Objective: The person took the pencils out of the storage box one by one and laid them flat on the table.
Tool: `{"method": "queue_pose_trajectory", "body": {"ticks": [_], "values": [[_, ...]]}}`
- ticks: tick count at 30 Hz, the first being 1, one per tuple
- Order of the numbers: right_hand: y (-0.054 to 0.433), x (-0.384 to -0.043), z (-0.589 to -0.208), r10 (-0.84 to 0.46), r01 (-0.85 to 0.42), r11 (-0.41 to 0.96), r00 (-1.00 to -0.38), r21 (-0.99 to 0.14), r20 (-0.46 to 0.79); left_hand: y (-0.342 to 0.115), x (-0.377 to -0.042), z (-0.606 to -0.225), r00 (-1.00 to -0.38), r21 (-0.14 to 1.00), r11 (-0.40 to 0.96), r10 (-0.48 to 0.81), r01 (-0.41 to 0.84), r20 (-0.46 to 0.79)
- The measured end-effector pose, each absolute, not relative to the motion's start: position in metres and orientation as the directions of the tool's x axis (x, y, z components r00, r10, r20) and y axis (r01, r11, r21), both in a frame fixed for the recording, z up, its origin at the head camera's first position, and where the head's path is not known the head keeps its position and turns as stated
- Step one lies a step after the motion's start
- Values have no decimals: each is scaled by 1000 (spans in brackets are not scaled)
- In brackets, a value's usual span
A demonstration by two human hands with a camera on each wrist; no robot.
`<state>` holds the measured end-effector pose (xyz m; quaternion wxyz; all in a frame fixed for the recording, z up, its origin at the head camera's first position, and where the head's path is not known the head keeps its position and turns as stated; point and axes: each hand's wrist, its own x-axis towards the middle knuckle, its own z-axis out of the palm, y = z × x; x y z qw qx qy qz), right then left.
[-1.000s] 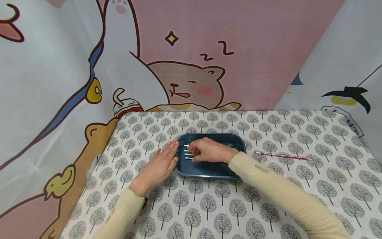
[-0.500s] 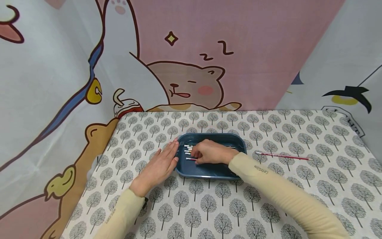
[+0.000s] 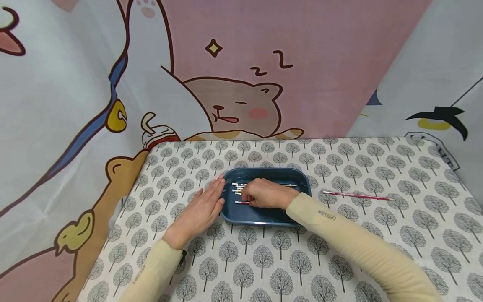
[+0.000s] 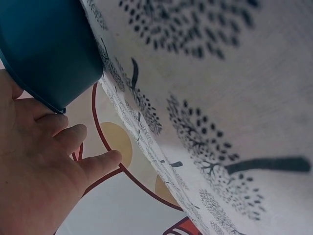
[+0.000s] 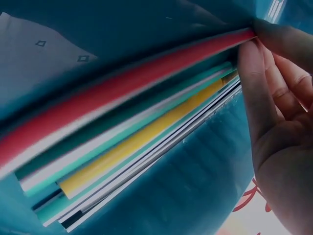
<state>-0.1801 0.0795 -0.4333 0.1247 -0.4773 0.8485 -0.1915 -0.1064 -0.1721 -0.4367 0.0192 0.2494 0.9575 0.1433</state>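
A dark blue tray [image 3: 271, 218] holds several pencils in the head view. My left hand [image 3: 201, 208] lies along the tray's left end, its straight fingers at the rim; the left wrist view shows the fingertips against the tray's outer wall [image 4: 54, 54]. Inside the tray, my right hand [image 3: 268, 193] pinches a red pencil [image 5: 137, 81] between thumb and fingers. Beside it in the right wrist view lie green [image 5: 112, 152], yellow [image 5: 146, 159] and dark-and-white pencils [image 5: 156, 154], side by side. The right hand hides most of their length in the head view.
Right of the tray, another red pencil [image 3: 356, 195] lies on the tree-print cloth [image 3: 283, 260]. A curtain with cartoon animals [image 3: 320, 50] hangs behind the table and along its left side.
A green pencil has moved from beside the red one to the bunch farther back. My right hand has shifted slightly right, onto the red pencil. The left hand has stayed at the rim.
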Motion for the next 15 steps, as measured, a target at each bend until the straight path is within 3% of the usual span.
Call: {"method": "queue_pose_trajectory", "body": {"ticks": [15], "values": [[84,-182,-424,-791,-640,527,-610,-559,-48,-172,-107,-436,-871,309,822,488,479,51]]}}
